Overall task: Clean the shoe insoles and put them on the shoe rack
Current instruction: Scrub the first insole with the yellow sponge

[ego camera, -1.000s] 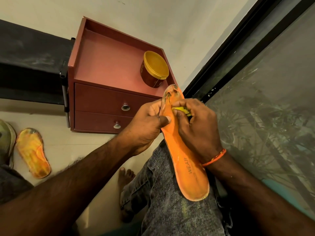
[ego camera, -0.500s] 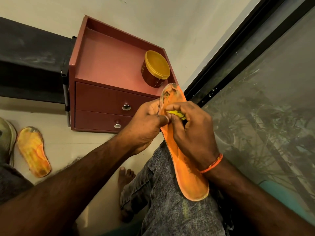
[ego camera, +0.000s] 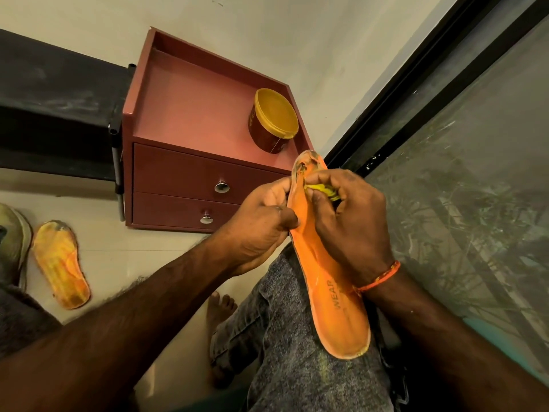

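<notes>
I see the orange insole [ego camera: 329, 292] propped lengthwise on my right thigh, heel end near me on the grey jeans [ego camera: 285, 337] and toe end pointing far, up toward the corner of the little cabinet. My left hand [ego camera: 255, 230] grips the insole along its left edge near the toe, thumb curled over the top face and the fingers wrapped behind. My right hand [ego camera: 353, 221] is curled around a wad of yellow cloth [ego camera: 322, 190], pinching it and pressing it onto the stained toe end, where dark smudges show. An orange thread bracelet [ego camera: 380, 276] sits on that wrist, and the word WEAR is printed near the heel. On the floor at the far left lies a second insole [ego camera: 61, 264], yellow-orange and streaked, flat and well apart from my hands, just beside the edge of a shoe [ego camera: 13, 242]. The reddish-brown two-drawer cabinet [ego camera: 184, 173] stands against the wall, with a tub with a yellow lid [ego camera: 274, 118] on its top at the right. A black rack [ego camera: 53, 114] is to the cabinet's left, touching or just beside it. Dark-framed glass [ego camera: 463, 173] fills the right side.
</notes>
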